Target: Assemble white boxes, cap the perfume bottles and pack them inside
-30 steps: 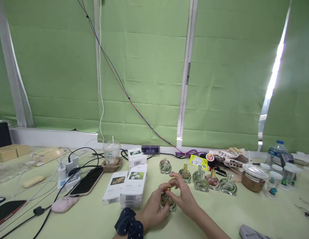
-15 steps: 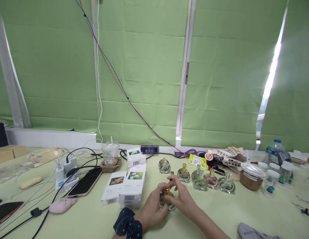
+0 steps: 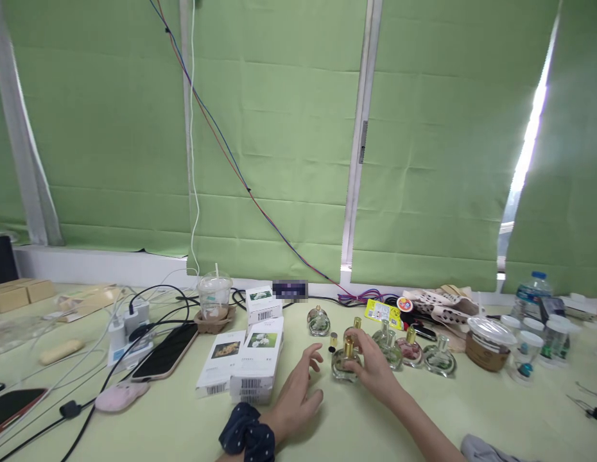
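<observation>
On the pale green table (image 3: 356, 427), front and centre, sits a glass bottle (image 3: 341, 367) with a gold top, pinched between thumb and fingers of the right hand (image 3: 373, 364) — the left hand (image 3: 296, 401) is empty beside it, fingers loosely curled; a small gold-and-black cylinder (image 3: 332, 342) stands just beyond — white boxes (image 3: 257, 353) lie to the left

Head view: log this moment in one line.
right hand: holds round clear-glass bottle with gold top | left hand: apparently empty, thumb apart | small gold-and-black cylinder: on pale-green table, beyond left hand
</observation>
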The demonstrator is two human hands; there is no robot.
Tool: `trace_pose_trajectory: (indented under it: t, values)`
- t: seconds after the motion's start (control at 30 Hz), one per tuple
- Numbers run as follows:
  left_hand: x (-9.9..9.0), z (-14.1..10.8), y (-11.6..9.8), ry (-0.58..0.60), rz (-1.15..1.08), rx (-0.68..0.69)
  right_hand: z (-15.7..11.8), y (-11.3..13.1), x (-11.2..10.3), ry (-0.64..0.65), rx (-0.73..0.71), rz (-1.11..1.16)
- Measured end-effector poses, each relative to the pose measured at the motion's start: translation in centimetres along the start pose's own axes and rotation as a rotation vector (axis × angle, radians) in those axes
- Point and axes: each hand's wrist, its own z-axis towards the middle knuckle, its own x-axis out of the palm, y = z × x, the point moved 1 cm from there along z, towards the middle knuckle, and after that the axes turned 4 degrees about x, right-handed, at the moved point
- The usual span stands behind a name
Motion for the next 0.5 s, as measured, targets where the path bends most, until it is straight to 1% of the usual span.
trace_pose_trajectory:
  t: [0.1,0.23,0.5]
  values:
    - [0.1,0.1,0.0,-0.003,0.016,-0.031,0.4,-1.3,-0.2,-0.049,0.056,-0.060]
    - [0.1,0.1,0.0,-0.019,0.032,-0.071,0.5,-2.6,0.1,-0.085,0.108,-0.114]
    - [0.2,0.3,0.0,-0.054,0.055,-0.135,0.7,-3.5,0.7,-0.149,0.090,-0.186]
